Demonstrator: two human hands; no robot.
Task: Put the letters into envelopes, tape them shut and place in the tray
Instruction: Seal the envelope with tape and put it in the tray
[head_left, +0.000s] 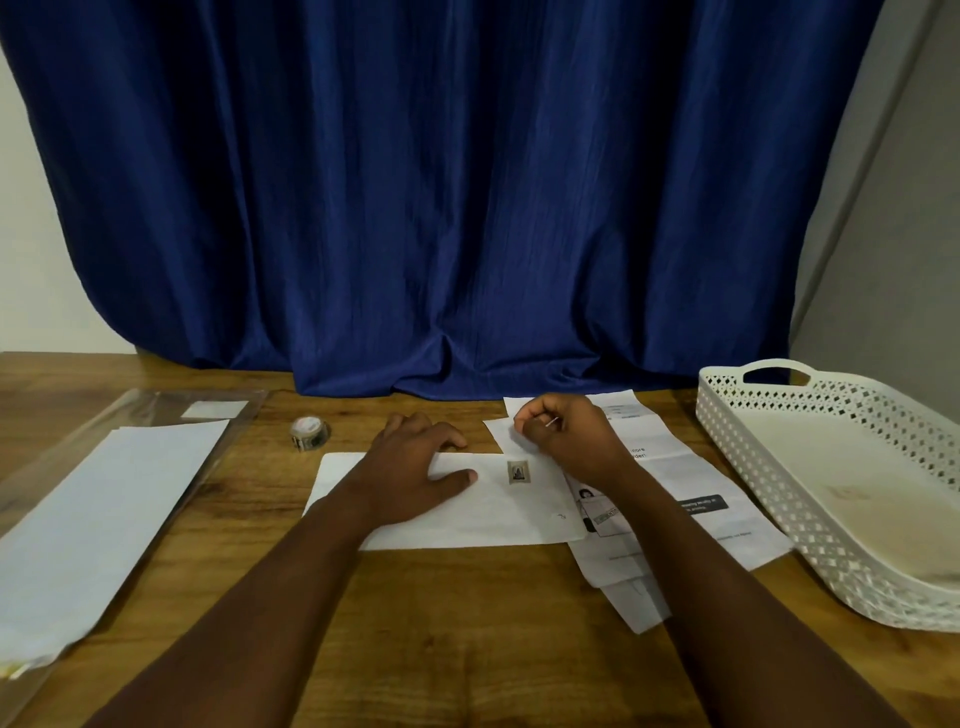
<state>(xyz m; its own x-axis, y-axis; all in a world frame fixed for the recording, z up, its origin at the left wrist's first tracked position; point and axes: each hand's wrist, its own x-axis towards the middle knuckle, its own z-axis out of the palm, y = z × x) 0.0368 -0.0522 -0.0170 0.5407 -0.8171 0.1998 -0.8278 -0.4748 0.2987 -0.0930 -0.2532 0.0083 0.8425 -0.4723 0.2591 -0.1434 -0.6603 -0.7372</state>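
Wooden surface (457, 623); blue curtain (441, 208) behind, grey wall at right; my left hand (415, 467) flat, fingers straight, pressing envelope (467, 506) at centre; my right hand (566, 431) curled, pinching something small, unclear what; letters (691, 499) partly under envelope; tray (779, 467) right, cut off; tape (310, 433) beside left hand.

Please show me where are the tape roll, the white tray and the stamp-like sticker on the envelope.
tape roll (309, 433): head view, on its outer side wall.
white tray (727, 415): head view, on its perforated left wall.
sticker (519, 473): head view, on its centre, on the envelope.
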